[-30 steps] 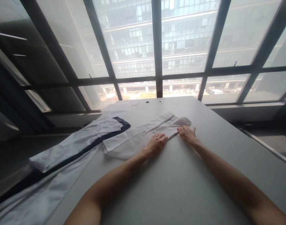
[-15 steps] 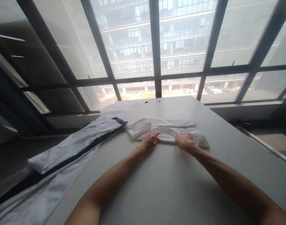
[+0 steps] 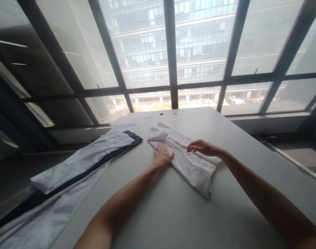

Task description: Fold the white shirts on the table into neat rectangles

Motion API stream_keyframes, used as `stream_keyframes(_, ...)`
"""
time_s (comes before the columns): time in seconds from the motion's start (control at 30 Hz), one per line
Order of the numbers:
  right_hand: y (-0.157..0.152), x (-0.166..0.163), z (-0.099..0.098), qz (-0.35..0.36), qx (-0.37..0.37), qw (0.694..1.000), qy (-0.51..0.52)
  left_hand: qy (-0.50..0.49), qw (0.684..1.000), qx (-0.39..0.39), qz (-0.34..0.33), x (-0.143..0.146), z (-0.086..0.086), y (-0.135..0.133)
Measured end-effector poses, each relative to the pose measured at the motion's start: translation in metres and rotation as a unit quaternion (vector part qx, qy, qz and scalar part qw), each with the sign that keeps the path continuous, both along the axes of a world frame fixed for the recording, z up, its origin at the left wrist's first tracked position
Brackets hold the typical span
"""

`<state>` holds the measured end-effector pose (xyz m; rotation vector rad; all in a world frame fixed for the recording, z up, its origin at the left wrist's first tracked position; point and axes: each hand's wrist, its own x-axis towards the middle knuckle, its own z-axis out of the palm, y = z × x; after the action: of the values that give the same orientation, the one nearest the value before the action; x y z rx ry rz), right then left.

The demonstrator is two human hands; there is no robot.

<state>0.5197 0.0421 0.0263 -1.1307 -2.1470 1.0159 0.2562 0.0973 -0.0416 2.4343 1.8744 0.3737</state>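
A white folded garment [image 3: 189,160] lies slantwise on the white table [image 3: 152,211], its lower right end pointing toward me. My left hand [image 3: 163,154] rests flat on its left part, fingers spread. Above its right part hovers my right hand [image 3: 201,148], fingers loosely bent and holding nothing; whether the fingertips touch the cloth I cannot tell. The garment's exact kind is hidden by the folding.
Along the table's left edge lie white garments [image 3: 77,160] with a dark navy one [image 3: 106,157] between them, hanging over the side. Sheets of paper [image 3: 129,118] lie at the far left corner. Tall windows [image 3: 199,41] stand behind the table.
The white garment has turned from lying crosswise to slantwise, its right end swung toward me. My right hand has let go and lifted; my left hand has flattened on the cloth.
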Motion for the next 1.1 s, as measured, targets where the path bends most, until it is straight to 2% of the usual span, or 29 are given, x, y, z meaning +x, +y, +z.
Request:
stream_keyframes(0.07, 0.013, 0.011, -0.023, -0.105, 0.105, 0.989, -0.017, 0.003, 1.000, -0.027, 0.001, -0.003, -0.001, 0.003)
stream_keyframes(0.1, 0.018, 0.015, -0.035, -0.127, 0.136, 0.981, -0.043, 0.008, 0.999, -0.032, -0.008, -0.004, -0.001, 0.005)
stream_keyframes(0.17, 0.024, 0.020, -0.056, -0.123, 0.154, 0.977, -0.079, 0.018, 0.999, -0.034, -0.039, -0.010, 0.000, 0.008)
stream_keyframes(0.23, 0.024, 0.021, -0.068, -0.106, 0.143, 0.978, -0.111, 0.024, 0.996, -0.037, -0.074, -0.016, 0.002, 0.014)
stream_keyframes(0.33, 0.017, 0.012, -0.064, -0.104, 0.112, 0.971, -0.184, 0.032, 0.991, -0.053, -0.115, -0.027, 0.006, 0.024)
stream_keyframes(0.5, -0.005, -0.018, -0.017, -0.109, 0.034, 0.938, -0.326, -0.011, 0.984, -0.034, -0.172, -0.036, 0.008, 0.030)
stream_keyframes(0.57, -0.014, -0.027, -0.002, -0.100, 0.018, 0.932, -0.348, -0.048, 0.982, -0.006, -0.184, -0.034, 0.009, 0.029)
stream_keyframes(0.63, -0.017, -0.032, 0.004, -0.072, -0.017, 0.943, -0.323, -0.073, 0.982, 0.021, -0.175, -0.032, 0.011, 0.029)
stream_keyframes(0.7, -0.015, -0.033, -0.002, -0.044, -0.056, 0.963, -0.259, -0.084, 0.982, 0.042, -0.161, -0.029, 0.012, 0.029)
stream_keyframes(0.77, -0.009, -0.033, -0.015, -0.061, -0.043, 0.976, -0.206, -0.084, 0.982, 0.051, -0.159, -0.028, 0.013, 0.029)
stream_keyframes(0.83, -0.003, -0.031, -0.031, -0.121, 0.025, 0.972, -0.200, -0.083, 0.980, 0.057, -0.169, -0.028, 0.013, 0.027)
stream_keyframes(0.93, 0.002, -0.031, -0.049, -0.204, 0.127, 0.945, -0.222, -0.080, 0.975, 0.071, -0.196, -0.029, 0.010, 0.024)
stream_keyframes(1.1, 0.002, -0.036, -0.064, -0.215, 0.212, 0.936, -0.182, -0.069, 0.964, 0.081, -0.242, -0.030, 0.007, 0.023)
